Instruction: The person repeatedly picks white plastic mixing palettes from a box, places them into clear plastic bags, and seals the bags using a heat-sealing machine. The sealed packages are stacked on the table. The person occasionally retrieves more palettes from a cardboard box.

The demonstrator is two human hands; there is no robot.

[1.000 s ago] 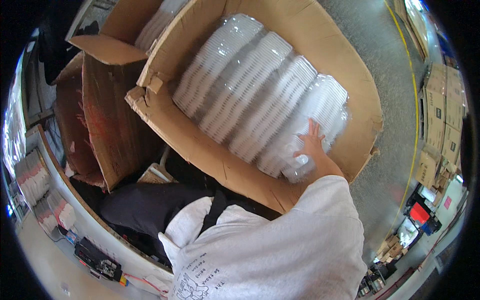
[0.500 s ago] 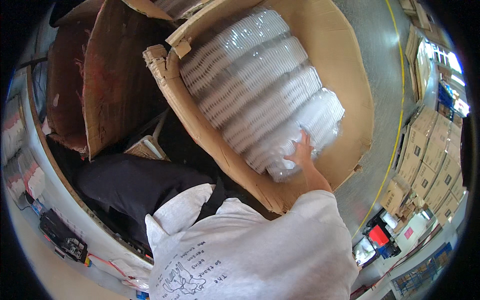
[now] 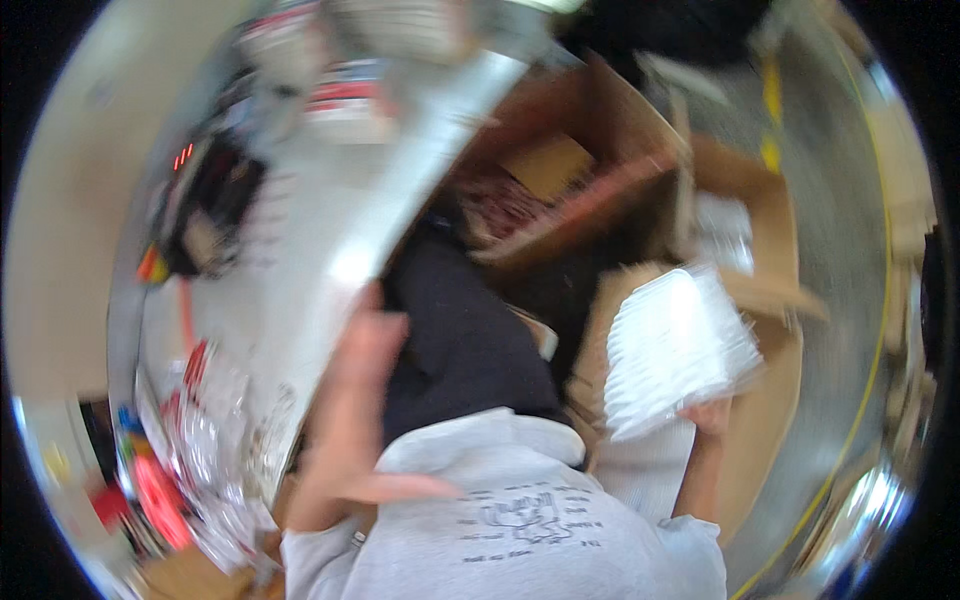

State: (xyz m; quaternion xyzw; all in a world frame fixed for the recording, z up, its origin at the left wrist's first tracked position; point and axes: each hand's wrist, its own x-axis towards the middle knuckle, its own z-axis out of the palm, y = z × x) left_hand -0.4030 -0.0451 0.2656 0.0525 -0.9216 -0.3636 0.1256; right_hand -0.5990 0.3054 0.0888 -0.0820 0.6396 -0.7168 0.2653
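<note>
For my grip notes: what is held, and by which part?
The ridged white stack, near its lower-right edge, by the right hand; the left hand looks empty.

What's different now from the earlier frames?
The right hand, earlier pressed on the nearest stack in the cardboard box, now holds a stack of clear plastic containers raised above it. The left hand, out of view before, has come in open, blurred, near the white table. The view has swung left. The box still stands beside the person.
</note>
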